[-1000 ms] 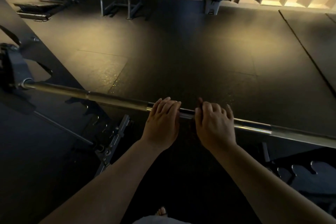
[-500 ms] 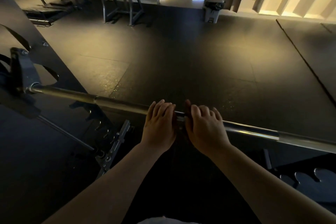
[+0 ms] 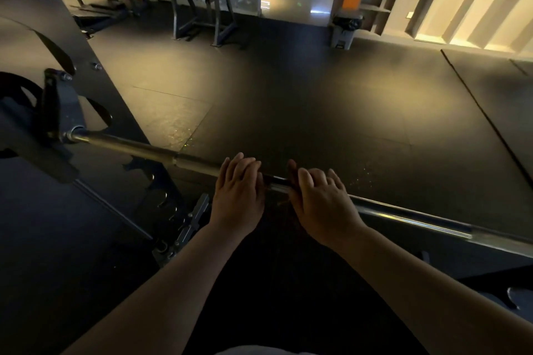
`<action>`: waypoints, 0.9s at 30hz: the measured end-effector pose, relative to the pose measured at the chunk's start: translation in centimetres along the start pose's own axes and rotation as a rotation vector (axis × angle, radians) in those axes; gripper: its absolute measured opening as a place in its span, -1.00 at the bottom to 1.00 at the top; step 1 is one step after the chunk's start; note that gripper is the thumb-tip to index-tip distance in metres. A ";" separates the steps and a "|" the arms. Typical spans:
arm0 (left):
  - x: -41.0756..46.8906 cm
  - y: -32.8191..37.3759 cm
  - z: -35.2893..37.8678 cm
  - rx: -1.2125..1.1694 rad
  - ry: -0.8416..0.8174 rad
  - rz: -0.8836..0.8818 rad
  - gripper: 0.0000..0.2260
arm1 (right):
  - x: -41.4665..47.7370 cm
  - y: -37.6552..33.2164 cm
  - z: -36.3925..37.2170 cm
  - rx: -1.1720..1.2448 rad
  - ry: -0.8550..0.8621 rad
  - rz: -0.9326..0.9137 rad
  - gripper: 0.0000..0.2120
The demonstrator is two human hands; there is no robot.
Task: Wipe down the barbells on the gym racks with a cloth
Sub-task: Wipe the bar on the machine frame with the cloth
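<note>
Head view looks down on a barbell [image 3: 403,215] that runs across the frame from a dark rack hook [image 3: 62,112] at the left, slanting down to the right edge, where it blurs. It is a bare steel shaft with no plates in view. The left stretch is dull grey, with a stepped collar partway along. The stretch to the right of the hands is glossier and carries thin bright streaks of reflected light.

Both hands are on the middle of the bar, near each other but apart. The left hand [image 3: 238,193] lies palm down, its fingers straight and close together, reaching over the top of the shaft. The right hand [image 3: 323,204] has its fingers bent over the shaft, gripping it. Between the hands the bar shows a dark patch [image 3: 274,179], too dim to identify. Black rubber floor [image 3: 288,109] lies beyond the bar.
</note>
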State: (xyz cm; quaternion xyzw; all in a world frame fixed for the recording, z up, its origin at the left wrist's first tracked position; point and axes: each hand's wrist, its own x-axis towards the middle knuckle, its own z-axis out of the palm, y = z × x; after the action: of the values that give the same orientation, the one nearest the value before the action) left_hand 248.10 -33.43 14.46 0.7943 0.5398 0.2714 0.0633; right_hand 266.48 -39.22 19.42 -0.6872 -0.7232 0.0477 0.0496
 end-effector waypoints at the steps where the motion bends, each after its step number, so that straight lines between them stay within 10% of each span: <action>1: 0.1 -0.5 -0.1 0.000 0.023 -0.001 -0.49 | 0.2 0.2 -0.2 -0.018 -0.005 -0.013 -0.48; 16: -1.0 -0.6 -0.6 -0.019 0.005 0.013 -0.36 | 2.7 -1.6 -0.6 0.031 -0.033 -0.142 -0.51; 27: -1.6 2.4 -0.8 -0.310 0.156 -0.359 -0.50 | 6.8 -4.3 -1.0 0.569 -0.312 -0.175 -0.52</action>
State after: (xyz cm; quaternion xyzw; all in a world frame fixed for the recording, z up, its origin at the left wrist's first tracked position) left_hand 249.22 -36.03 15.52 0.6430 0.6274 0.3959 0.1900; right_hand 262.06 -32.69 21.00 -0.5657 -0.7360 0.3477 0.1320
